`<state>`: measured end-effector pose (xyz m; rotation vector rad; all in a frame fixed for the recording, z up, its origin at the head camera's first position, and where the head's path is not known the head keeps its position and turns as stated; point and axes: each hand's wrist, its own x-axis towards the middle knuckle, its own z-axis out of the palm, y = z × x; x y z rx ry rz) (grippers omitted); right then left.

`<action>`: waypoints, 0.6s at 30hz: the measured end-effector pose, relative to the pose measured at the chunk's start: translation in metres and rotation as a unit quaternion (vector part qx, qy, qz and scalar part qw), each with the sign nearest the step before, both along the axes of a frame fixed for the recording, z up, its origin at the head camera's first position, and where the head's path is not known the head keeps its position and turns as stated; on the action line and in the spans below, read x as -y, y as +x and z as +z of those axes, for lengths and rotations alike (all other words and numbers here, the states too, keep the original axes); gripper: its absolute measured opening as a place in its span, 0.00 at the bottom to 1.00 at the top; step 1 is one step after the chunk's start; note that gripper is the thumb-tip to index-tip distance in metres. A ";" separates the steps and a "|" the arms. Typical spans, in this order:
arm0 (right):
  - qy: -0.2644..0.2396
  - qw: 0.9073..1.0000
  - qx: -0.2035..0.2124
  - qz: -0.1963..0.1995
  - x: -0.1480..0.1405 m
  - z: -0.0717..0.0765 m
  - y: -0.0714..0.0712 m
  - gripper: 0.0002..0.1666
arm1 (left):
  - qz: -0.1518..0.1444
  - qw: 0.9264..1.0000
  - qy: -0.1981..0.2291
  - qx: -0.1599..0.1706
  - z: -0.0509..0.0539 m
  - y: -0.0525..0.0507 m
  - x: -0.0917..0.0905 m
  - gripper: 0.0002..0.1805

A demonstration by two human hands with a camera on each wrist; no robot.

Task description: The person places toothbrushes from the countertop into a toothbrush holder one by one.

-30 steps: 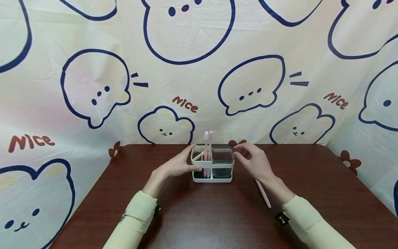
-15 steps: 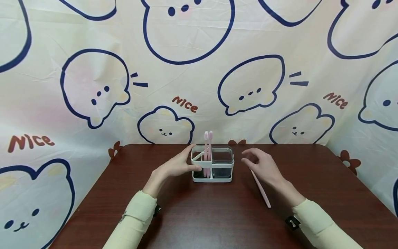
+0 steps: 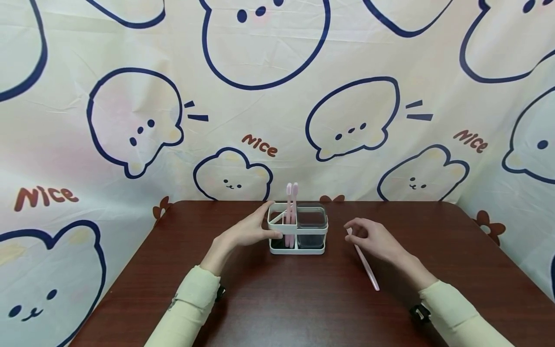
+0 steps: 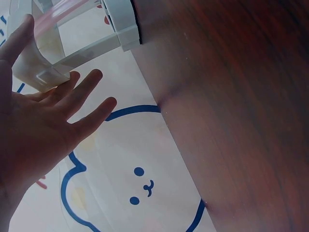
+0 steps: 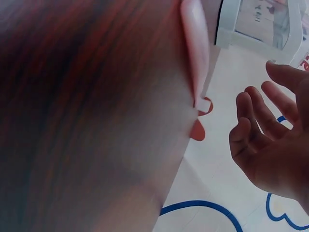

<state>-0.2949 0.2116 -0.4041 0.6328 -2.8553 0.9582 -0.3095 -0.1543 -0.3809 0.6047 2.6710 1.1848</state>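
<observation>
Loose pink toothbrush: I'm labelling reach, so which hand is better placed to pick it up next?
Likely the right hand: it hovers by the far end of the loose toothbrush, holding nothing. The left hand is farther off and grips the toothbrush holder.

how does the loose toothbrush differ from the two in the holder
The loose toothbrush lies on the table; the paired toothbrushes stand upright in the holder. The loose toothbrush is nearer the right hand, the paired toothbrushes nearer the left hand. All have pink handles.
</observation>
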 end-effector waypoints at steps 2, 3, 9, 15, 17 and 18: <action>0.004 1.000 0.012 0.008 -0.004 -0.002 -0.001 0.19 | -0.001 1.000 0.001 -0.001 0.000 0.000 0.000 0.52; 0.006 1.000 0.017 0.013 -0.006 -0.003 -0.001 0.20 | 0.000 1.000 0.000 -0.001 0.000 0.000 0.000 0.52; 0.021 0.998 0.043 0.031 -0.013 -0.007 -0.002 0.21 | 0.000 1.000 0.000 -0.002 0.000 0.000 0.000 0.51; 0.032 0.997 0.053 0.050 -0.019 -0.009 -0.003 0.23 | 0.000 1.000 -0.002 -0.002 0.000 0.000 0.001 0.52; 0.037 0.996 0.061 0.052 -0.022 -0.011 -0.004 0.23 | -0.001 1.000 -0.002 -0.002 0.000 0.000 0.000 0.52; 0.039 0.996 0.066 0.052 -0.023 -0.012 -0.004 0.23 | -0.001 1.000 -0.001 -0.002 0.000 0.000 0.000 0.52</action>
